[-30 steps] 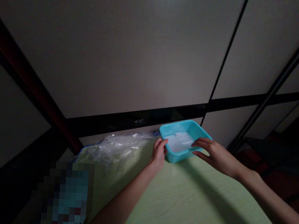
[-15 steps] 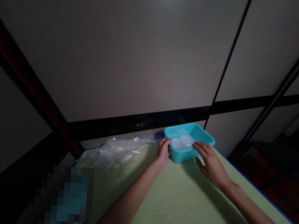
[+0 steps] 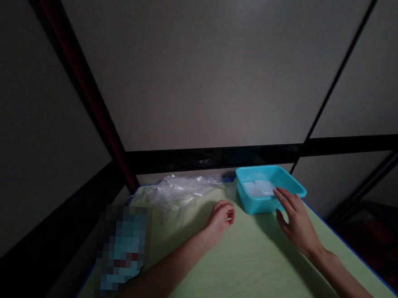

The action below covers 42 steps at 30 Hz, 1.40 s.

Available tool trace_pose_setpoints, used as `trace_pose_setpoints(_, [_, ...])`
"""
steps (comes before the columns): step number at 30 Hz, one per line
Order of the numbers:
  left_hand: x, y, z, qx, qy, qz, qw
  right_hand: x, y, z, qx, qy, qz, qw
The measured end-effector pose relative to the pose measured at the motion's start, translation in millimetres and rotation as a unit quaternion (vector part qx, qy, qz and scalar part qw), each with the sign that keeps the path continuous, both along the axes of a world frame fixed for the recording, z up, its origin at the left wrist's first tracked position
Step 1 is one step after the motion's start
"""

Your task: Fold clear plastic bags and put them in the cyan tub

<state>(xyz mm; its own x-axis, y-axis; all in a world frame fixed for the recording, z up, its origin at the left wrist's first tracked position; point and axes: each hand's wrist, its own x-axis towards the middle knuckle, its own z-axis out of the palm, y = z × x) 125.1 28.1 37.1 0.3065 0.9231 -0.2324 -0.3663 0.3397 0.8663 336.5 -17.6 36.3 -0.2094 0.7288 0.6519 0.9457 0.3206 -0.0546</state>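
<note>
A turquoise plastic basin [image 3: 259,205] stands on the light green table near its back right edge. Flat white pieces [image 3: 263,187], perhaps paper or packets, lie on the basin's floor. My right hand [image 3: 296,221] is at the basin's front rim with fingers stretched out and thumb apart, holding nothing; whether the fingertips touch the rim I cannot tell. Over the table left of the basin, my left hand [image 3: 221,218] is apart from it, fingers curled in, with nothing visible in them.
Crumpled clear plastic [image 3: 182,188] lies along the table's back edge. A blurred-out bluish thing [image 3: 125,248] is at the table's left side. Behind rises a grey panelled wardrobe [image 3: 217,77] with a black band. The table [image 3: 238,270] has a blue edge.
My left hand has let go of the basin's left front corner and drawn back toward me, its fingers curling. My right hand stays at the front rim. The view has turned left.
</note>
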Motion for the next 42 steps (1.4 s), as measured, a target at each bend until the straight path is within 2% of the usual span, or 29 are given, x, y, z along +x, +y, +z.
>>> trace_pose_setpoints(2, [-22, -19, -2.6, 0.006, 0.019, -0.017, 1.0, -16, 1, 5.6, 0.019, 0.016, 0.038, 0.999])
trace_pose_setpoints(4, [-42, -36, -5.8, 0.015, 0.04, -0.02, 0.999, -41, 6, 11.0, 0.016, 0.022, 0.103, 0.994])
trace_pose_setpoints(6, [-58, -47, -9.8, 0.025, 0.055, -0.012, 0.998, -71, 14, 14.6, -0.031, 0.011, 0.168, 0.985])
trace_pose_setpoints(8, [-69, -55, -14.6, 0.048, 0.067, 0.007, 0.997, -102, 24, 15.3, -0.106, 0.005, 0.193, 0.975])
trace_pose_setpoints(10, [-74, -59, -19.3, 0.09, 0.073, 0.023, 0.993, -131, 36, 12.4, -0.188, 0.007, 0.168, 0.968])
trace_pose_setpoints(12, [-74, -61, -23.0, 0.127, 0.074, 0.026, 0.989, -155, 49, 6.4, -0.207, 0.015, 0.138, 0.968])
trace_pose_setpoints(16, [-68, -61, -25.6, 0.135, 0.075, 0.024, 0.988, -186, 72, -5.5, -0.221, 0.022, 0.045, 0.974])
trace_pose_setpoints(19, [-66, -60, -25.5, 0.135, 0.072, 0.029, 0.988, -196, 84, -7.7, -0.235, 0.014, -0.002, 0.972])
trace_pose_setpoints(24, [-65, -60, -27.2, 0.136, 0.064, 0.03, 0.988, -198, 100, -0.6, -0.258, 0.028, -0.038, 0.965])
trace_pose_setpoints(30, [-66, -59, -27.6, 0.135, 0.057, 0.033, 0.989, -194, 117, 15.9, -0.274, 0.089, -0.044, 0.956])
trace_pose_setpoints(37, [-67, -57, -27.8, 0.127, 0.04, 0.036, 0.99, -189, 126, 36.3, -0.319, 0.178, 0.032, 0.93])
trace_pose_setpoints(42, [-68, -56, -27.3, 0.121, 0.024, 0.043, 0.991, -190, 126, 51.4, -0.329, 0.293, 0.101, 0.892])
